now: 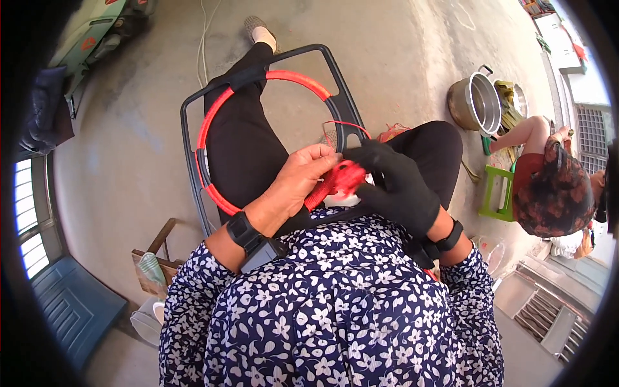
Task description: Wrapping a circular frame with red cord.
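Across my lap lies a black frame (pixel 335 71) with a ring inside it, partly wrapped in red cord (pixel 298 79). At the ring's near right side, a red cord bundle (pixel 349 178) is bunched between my hands, slightly blurred. My bare left hand (pixel 298 175) is closed in a pinch at the bundle's left edge, by the wrapped ring. My right hand (pixel 401 186), in a black glove, curls its fingers and thumb round the bundle's right side. A thin loop of red cord (pixel 348 122) rises over the frame's right side.
To the right sits another person (pixel 554 187), with a green stool (pixel 495 193) and metal pots (pixel 474 103) close by. A blue chair (pixel 74 309) stands at the lower left, near a small wooden stand (pixel 155 261) holding a cup. A pale cable (pixel 204 39) runs along the floor.
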`<action>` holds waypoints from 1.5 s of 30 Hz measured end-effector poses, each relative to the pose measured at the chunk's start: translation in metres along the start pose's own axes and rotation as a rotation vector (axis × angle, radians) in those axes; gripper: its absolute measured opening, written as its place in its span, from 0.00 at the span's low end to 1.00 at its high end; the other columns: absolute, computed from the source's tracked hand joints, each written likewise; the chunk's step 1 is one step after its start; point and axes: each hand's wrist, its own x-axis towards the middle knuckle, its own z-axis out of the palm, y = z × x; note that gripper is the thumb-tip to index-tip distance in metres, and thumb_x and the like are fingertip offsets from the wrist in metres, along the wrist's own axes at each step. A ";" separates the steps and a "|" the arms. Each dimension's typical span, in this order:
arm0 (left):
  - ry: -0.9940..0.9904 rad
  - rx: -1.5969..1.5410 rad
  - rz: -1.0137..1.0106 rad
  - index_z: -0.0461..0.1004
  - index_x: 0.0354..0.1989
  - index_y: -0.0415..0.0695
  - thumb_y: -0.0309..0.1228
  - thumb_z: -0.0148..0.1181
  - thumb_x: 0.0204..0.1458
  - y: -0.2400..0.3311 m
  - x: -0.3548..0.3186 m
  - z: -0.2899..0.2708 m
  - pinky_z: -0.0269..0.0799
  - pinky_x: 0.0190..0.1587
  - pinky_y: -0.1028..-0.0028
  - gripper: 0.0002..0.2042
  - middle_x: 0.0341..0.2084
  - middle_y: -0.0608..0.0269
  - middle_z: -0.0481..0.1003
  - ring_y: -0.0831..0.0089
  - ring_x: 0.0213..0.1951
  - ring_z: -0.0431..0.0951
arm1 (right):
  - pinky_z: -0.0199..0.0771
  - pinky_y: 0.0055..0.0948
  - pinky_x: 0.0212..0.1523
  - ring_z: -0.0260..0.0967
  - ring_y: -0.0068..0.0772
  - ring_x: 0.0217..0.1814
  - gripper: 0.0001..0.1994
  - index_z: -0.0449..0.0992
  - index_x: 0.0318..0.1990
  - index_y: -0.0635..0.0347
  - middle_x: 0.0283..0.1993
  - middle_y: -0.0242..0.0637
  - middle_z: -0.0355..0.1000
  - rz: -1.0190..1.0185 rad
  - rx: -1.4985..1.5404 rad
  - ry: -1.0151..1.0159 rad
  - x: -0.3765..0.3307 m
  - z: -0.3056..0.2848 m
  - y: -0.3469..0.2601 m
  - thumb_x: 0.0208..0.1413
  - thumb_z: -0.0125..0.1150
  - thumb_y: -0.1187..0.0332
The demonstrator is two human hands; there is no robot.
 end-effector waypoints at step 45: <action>0.231 0.687 0.430 0.74 0.29 0.35 0.29 0.66 0.45 -0.017 -0.028 0.021 0.69 0.45 0.67 0.10 0.38 0.54 0.69 0.63 0.41 0.73 | 0.55 0.50 0.62 0.63 0.43 0.60 0.10 0.79 0.29 0.54 0.45 0.36 0.74 -0.256 -0.558 -0.455 0.083 0.008 0.005 0.33 0.62 0.70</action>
